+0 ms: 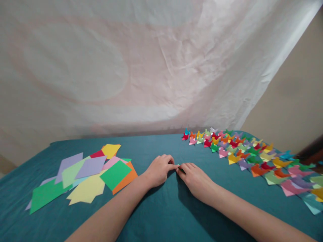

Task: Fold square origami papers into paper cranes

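My left hand and my right hand meet at the fingertips over the middle of the table. Both are closed in a pinch. Between them shows a tiny bit of green folded paper; the fingers hide most of it, so its shape cannot be made out. To the left of my left forearm lie loose sheets of coloured paper, with a green square and an orange sheet nearest. Rows of small folded paper birds stand to the right of my right hand.
The table wears a dark teal cloth. Pale yellow, lilac and green sheets overlap on the left. Behind the table's far edge hangs a whitish sheet. A beige wall shows at the right.
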Tool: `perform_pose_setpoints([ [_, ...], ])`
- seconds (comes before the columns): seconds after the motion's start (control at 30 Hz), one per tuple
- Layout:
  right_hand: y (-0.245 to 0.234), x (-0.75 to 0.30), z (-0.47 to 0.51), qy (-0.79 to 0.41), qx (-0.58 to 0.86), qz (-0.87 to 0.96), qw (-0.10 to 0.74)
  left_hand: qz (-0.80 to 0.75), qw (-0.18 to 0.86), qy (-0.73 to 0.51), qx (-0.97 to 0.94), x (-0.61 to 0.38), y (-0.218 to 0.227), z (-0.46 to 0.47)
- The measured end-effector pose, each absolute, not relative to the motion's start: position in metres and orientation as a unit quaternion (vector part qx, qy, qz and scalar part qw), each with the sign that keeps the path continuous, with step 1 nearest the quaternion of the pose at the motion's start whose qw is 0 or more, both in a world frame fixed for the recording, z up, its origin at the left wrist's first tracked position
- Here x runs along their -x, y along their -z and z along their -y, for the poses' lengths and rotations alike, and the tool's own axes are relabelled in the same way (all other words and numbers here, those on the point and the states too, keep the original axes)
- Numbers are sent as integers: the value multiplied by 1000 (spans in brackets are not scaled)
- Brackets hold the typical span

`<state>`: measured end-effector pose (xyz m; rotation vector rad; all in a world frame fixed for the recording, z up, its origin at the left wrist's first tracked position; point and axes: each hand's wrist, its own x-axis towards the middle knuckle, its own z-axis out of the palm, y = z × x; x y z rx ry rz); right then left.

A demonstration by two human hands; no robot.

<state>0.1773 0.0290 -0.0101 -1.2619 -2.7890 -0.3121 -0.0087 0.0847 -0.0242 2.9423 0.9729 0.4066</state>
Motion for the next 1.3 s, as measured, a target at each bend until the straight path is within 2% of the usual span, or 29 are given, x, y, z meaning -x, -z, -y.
perform_pose_setpoints([
  [0.3,1,-184,-23,13,405,913,39,-315,-40,-95,-944,7,19,-81],
  [0.53,-6,-195,-24,-50,378,924,7,-314,-50,-81,-945,7,16,-80],
  [1.3,-12,-223,-32,-166,320,933,1,-301,-81,-76,-947,3,12,-71],
])
